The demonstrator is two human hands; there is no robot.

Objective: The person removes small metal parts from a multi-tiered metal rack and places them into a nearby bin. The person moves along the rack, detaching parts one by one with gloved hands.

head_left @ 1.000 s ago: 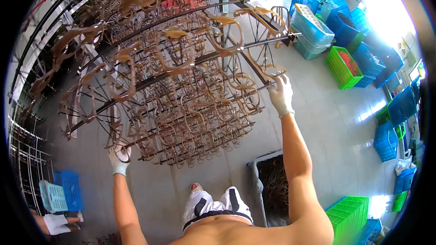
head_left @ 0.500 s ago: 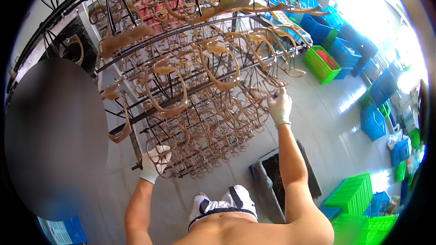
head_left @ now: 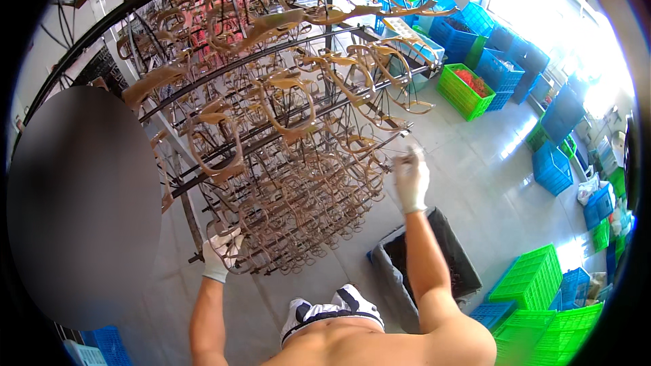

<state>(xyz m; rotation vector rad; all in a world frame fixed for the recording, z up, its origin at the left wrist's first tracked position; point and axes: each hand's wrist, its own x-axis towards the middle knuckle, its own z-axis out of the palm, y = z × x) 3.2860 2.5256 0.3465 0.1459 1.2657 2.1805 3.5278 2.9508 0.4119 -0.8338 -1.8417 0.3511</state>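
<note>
Brown, glossy eyeglass frames (head_left: 295, 132) hang in dense rows from the thin black prongs of a tall rack (head_left: 180, 191). At the rack's lower left end, my left hand (head_left: 218, 255), in a white glove, is closed around one brown eyeglass frame, whose rim crosses in front of the fingers. My right hand (head_left: 411, 179), also gloved in white, is raised just off the rack's right end, close to the outermost frames. Motion smears its fingers, so I cannot make out whether they hold anything.
A grey-lined bin (head_left: 393, 268) stands on the floor below my right forearm. Green crates (head_left: 529, 274) are at the lower right. Farther right are blue crates (head_left: 553, 168) and a green crate with red contents (head_left: 466, 91). A blurred oval covers the left side.
My right hand has drawn down and slightly left, off the frame at the rack's right end. My left hand stays on its eyeglass frame. The rack appears shifted left in view.
</note>
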